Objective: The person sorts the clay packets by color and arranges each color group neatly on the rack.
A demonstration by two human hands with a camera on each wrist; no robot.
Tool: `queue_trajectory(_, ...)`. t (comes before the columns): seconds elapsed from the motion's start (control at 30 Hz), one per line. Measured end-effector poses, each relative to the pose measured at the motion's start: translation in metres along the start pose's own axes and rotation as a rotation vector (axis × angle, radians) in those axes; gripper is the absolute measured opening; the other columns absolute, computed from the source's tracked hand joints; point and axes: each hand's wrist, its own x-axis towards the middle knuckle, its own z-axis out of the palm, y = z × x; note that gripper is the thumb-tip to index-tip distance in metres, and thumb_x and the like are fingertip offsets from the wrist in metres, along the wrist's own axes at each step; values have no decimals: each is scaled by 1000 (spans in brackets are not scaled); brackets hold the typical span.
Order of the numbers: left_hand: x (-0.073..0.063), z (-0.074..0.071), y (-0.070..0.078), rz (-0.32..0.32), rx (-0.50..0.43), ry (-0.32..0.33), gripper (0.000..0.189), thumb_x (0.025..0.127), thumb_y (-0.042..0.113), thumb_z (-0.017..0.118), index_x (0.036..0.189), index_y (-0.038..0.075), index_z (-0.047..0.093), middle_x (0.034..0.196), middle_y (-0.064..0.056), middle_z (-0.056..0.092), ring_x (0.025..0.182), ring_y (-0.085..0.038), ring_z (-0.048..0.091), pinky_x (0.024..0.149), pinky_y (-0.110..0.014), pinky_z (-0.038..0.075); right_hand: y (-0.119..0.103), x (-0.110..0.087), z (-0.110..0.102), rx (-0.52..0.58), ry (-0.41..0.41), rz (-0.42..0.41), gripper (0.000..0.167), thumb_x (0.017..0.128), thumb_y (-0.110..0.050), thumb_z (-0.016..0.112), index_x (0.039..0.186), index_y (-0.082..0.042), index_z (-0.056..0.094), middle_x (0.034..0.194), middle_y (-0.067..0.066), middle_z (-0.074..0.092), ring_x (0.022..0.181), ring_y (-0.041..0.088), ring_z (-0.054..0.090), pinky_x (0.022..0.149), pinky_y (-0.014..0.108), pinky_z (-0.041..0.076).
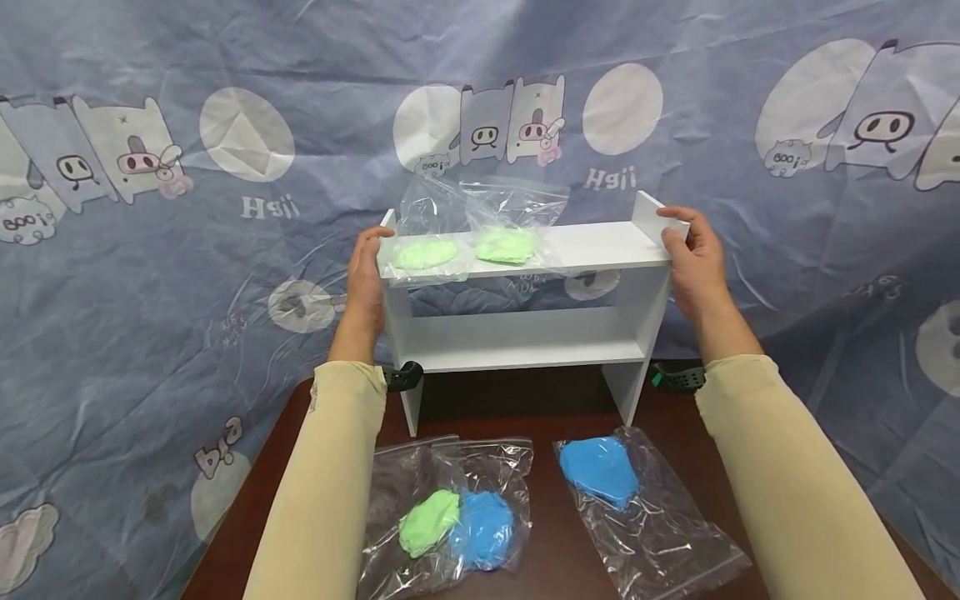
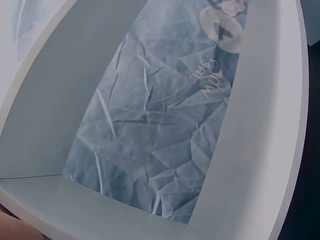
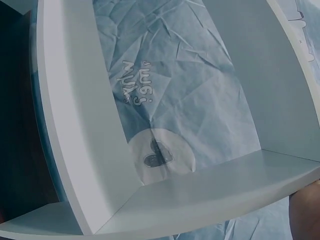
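"Where's the white shelf (image 1: 525, 337)?"

"At the worktop's (image 1: 555, 537) far side; whether it bears its full weight there, I can't tell. The left hand (image 1: 367, 279) grips its left end panel (image 1: 387, 222), the right hand (image 1: 697, 254) its right end panel (image 1: 654, 223), probably keeping it level."

"And on it?"

"Clear, crinkled zip bags (image 1: 517, 200) with soft-looking green lumps (image 1: 506, 245), left on the smooth top board (image 1: 596, 243). Nearer, flat bags hold green and blue lumps (image 1: 597, 468). Creased blue cloth (image 1: 480, 42) hangs behind."

Person's L sleeve (image 1: 322, 483) & R sleeve (image 1: 810, 475): beige w/ creased cuffs (image 1: 352, 372). L wrist strap (image 1: 405, 377) blk; R wrist strap (image 1: 684, 379) dk w/ holes & sm. green bit (image 1: 657, 379).
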Motion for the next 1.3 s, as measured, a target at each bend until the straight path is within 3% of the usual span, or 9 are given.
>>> queue_trajectory(0.13, -1, -2, -2, -11, -42, 13, 26, 103, 32, 34, 111, 32, 60, 138, 1, 46, 118, -15, 44, 103, -37, 34, 3, 1, 3, 72, -40, -22, 24, 103, -19, 53, 123, -21, 65, 121, -3, 53, 112, 15, 48, 89, 22, 41)
queue_trajectory(0.37, -2, -5, -3, -7, -31, 25, 28, 103, 34, 33, 114, 31, 59, 148, 2, 41, 125, -12, 38, 106, -37, 30, 0, 4, 6, 77, -84, -6, 35, 99, -43, 43, 119, -25, 64, 140, -8, 41, 131, 17, 37, 109, 34, 29)
queue_trajectory(0.53, -1, -3, -5, 20, -54, 46, 29, 103, 34, 34, 118, 28, 58, 137, -3, 46, 107, -15, 47, 94, -32, 38, -2, 7, 6, 116, -122, -16, 36, 98, -42, 42, 120, -22, 63, 137, -7, 41, 130, 20, 38, 107, 35, 31)
queue_trajectory(0.67, -2, -3, -8, 62, 8, 42, 40, 106, 38, 31, 137, 20, 51, 150, 0, 40, 130, -17, 42, 112, -37, 30, 1, 8, 6, 119, -134, -33, 33, 99, -37, 44, 121, -22, 63, 130, -7, 45, 124, 20, 41, 99, 30, 37)
queue_trajectory(0.8, -9, -6, -3, 31, 96, -3, 49, 108, 40, 25, 154, 25, 33, 164, -1, 25, 153, -22, 17, 124, -50, 11, 2, 6, 7, 111, -126, -35, 29, 101, -35, 45, 120, -23, 64, 127, -7, 46, 121, 20, 44, 92, 26, 40)
queue_trajectory(0.93, -22, -7, 9, 1, 128, -71, 53, 109, 33, 25, 161, 26, 15, 166, -8, 19, 155, -28, 14, 124, -53, 11, 1, 4, 7, 110, -111, -43, 26, 102, -34, 46, 118, -24, 64, 126, -6, 46, 117, 19, 45, 89, 24, 41)
queue_trajectory(1.1, -37, -12, 12, -6, 168, -126, 57, 109, 31, 26, 162, 23, 7, 168, -9, 14, 151, -32, 21, 119, -59, 21, 2, 5, 6, 131, -117, -54, 25, 103, -31, 46, 116, -22, 64, 125, -5, 46, 115, 19, 46, 88, 24, 43)
queue_trajectory(1.2, -46, -19, 4, -22, 213, -156, 58, 109, 30, 28, 162, 24, 5, 169, -4, 10, 153, -30, 19, 120, -58, 23, 3, 4, 4, 125, -117, -40, 25, 103, -31, 45, 117, -22, 64, 123, -2, 46, 112, 19, 47, 85, 23, 45)
queue_trajectory(1.3, -52, -29, -18, -12, 214, -186, 59, 109, 27, 32, 162, 27, 6, 169, -4, 13, 153, -32, 21, 120, -58, 24, 3, 1, 3, 101, -119, -21, 26, 103, -32, 44, 119, -22, 63, 124, -3, 44, 112, 19, 47, 84, 23, 46)
